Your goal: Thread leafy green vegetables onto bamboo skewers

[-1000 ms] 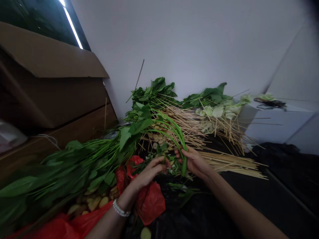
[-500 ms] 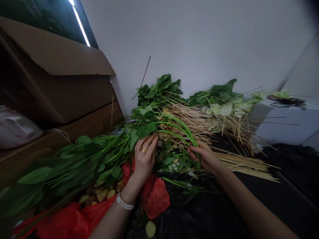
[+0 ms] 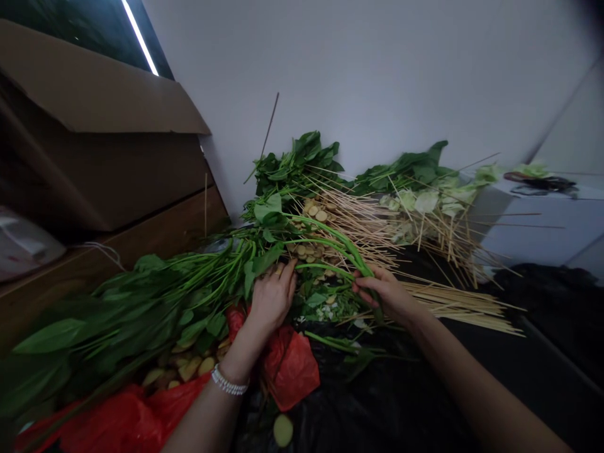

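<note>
The right hand has its fingers clenched round long green stems, seemingly to hold them together above the bamboo skewers, while the left hand, its grip impossible to tell, seems to steady the leafy greens beside a red plastic bag.

My right hand grips long green stems that arch over a pile of wooden skewers. My left hand, a beaded bracelet at its wrist, rests against leafy greens, just below tan round slices. Under it lies a red plastic bag, beside black plastic. A cardboard box stands to the left.
</note>
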